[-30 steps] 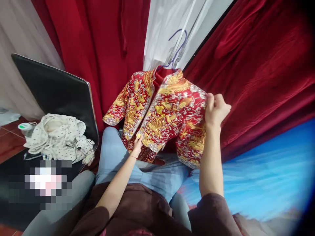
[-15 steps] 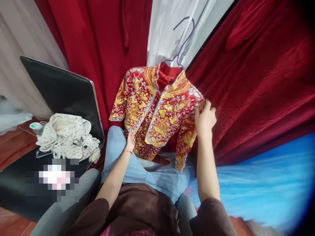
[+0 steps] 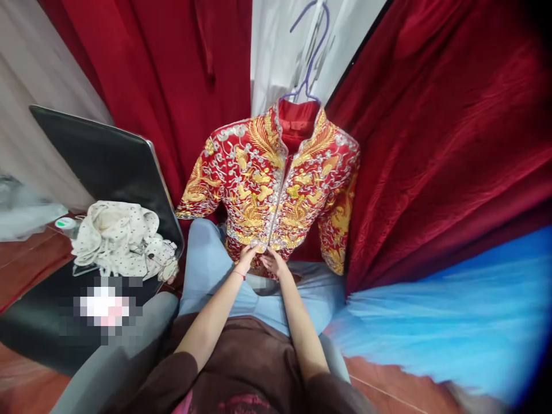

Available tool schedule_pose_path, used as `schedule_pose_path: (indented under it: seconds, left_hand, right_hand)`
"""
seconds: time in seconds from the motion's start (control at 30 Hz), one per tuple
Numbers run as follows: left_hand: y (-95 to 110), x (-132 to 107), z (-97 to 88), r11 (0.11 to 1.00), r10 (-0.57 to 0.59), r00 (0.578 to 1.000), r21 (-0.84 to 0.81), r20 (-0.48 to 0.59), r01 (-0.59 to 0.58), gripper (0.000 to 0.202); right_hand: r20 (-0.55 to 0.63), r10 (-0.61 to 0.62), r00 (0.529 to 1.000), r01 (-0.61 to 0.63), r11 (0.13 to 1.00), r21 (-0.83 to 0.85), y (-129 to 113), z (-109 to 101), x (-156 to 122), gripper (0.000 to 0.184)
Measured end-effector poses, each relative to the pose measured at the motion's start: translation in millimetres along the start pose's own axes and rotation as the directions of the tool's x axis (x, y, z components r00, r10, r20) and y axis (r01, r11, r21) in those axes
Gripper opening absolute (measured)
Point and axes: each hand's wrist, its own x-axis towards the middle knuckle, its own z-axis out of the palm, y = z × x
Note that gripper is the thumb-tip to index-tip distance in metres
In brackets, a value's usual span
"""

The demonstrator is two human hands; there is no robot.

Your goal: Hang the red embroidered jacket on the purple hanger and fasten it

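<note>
A red jacket (image 3: 297, 195) with gold and silver embroidery hangs from a purple wire hanger (image 3: 311, 63) in front of my knees. Its two front edges now meet along most of the middle. My left hand (image 3: 248, 257) pinches the bottom corner of one front panel. Close beside it, my right hand (image 3: 273, 262) has its fingers at the other panel's lower corner, gripping the hem. The fingertips are partly hidden against the cloth. Both sleeves hang loose at the sides.
At the left a black chair (image 3: 99, 155) bears a white dotted cloth (image 3: 116, 236) and a blurred patch. Dark red drapes (image 3: 431, 132) hang behind and to the right. Blue tulle (image 3: 409, 322) spreads at the lower right. A small lidded jar (image 3: 65, 223) stands behind the dotted cloth.
My right hand has moved from the jacket's shoulder and sleeve down to the front hem. My left hand has shifted right with its panel, and the front gap has narrowed.
</note>
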Motion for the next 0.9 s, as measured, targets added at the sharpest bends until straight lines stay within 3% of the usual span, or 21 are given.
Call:
schedule_pose_path:
  seconds: [0.13,0.23,0.3,0.4,0.5,0.73,0.9]
  left_hand:
    - [14,-9,33.6,0.998,0.064,0.992,-0.005,0.113,-0.063,0.034]
    - [13,-8,42.7,0.997,0.072,0.991,0.021,0.116,-0.075,0.032]
    - [7,-6,32.9,0.996,0.074,0.996,0.043,0.040,-0.075,0.032]
    - [-2,-5,3.8,0.997,0.068,0.990,0.052,-0.124,-0.062,0.031]
    - [-5,-1,-18.9,0.999,0.023,0.981,0.038,-0.193,-0.017,0.030]
    - [-2,5,-22.6,0.987,-0.156,0.979,-0.066,-0.132,0.148,0.017]
    - [0,2,-20.0,0.975,-0.189,0.981,-0.125,-0.048,0.182,0.011]
  right_hand:
    - [-0.028,-0.072,0.997,0.076,0.968,0.241,-4,-14,17,0.024]
    - [-0.045,-0.112,0.993,0.121,0.924,0.363,0,-14,26,0.021]
    - [-0.054,-0.115,0.992,0.127,0.905,0.407,4,-14,28,0.023]
    - [-0.066,-0.104,0.992,0.123,0.891,0.436,8,-14,28,0.029]
    - [-0.066,-0.109,0.992,0.126,0.882,0.454,11,-12,26,0.032]
    - [0.054,-0.104,0.993,0.069,0.894,0.443,13,-3,15,0.020]
    - [0.167,-0.124,0.978,0.044,0.907,0.418,8,-2,2,0.032]
